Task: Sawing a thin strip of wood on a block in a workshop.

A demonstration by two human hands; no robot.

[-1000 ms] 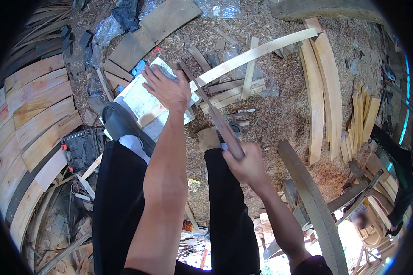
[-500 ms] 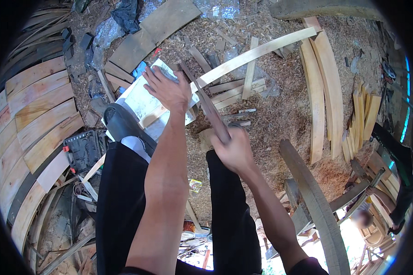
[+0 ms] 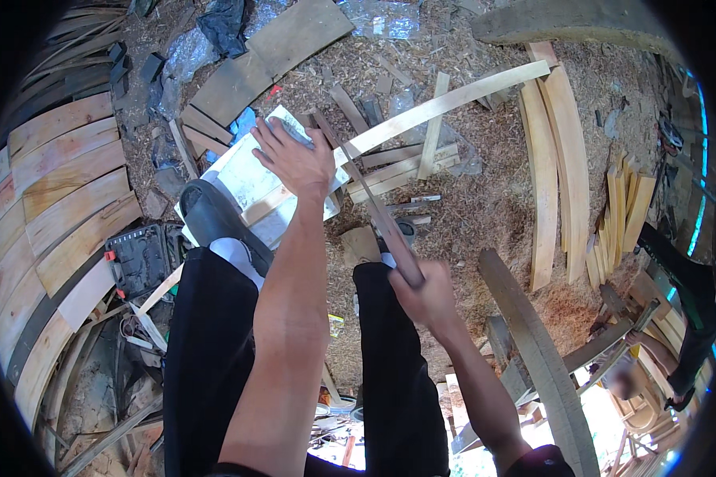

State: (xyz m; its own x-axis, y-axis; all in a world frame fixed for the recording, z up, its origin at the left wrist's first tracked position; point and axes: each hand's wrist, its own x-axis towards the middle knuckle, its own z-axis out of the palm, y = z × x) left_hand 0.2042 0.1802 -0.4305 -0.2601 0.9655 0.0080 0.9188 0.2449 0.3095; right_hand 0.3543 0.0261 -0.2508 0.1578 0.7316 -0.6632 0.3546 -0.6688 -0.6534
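My left hand (image 3: 294,159) presses flat, fingers spread, on a white-painted board (image 3: 247,187) lying on the sawdust-covered ground. My right hand (image 3: 426,294) grips the handle of a hand saw (image 3: 366,191), whose long thin blade runs up and left to the board's edge beside my left hand. My left foot in a black shoe (image 3: 211,219) stands on the near end of the board. A long pale curved strip (image 3: 445,103) lies across the ground just beyond the saw.
Curved wooden planks (image 3: 56,199) are stacked at the left, more curved planks (image 3: 549,175) at the right. A black tool case (image 3: 139,258) lies by my left leg. A thick curved beam (image 3: 533,342) rises at lower right. Another person (image 3: 692,318) stands at the right edge.
My right hand pushed the saw forward toward the board, then drew it back toward me. My left hand stayed on the board.
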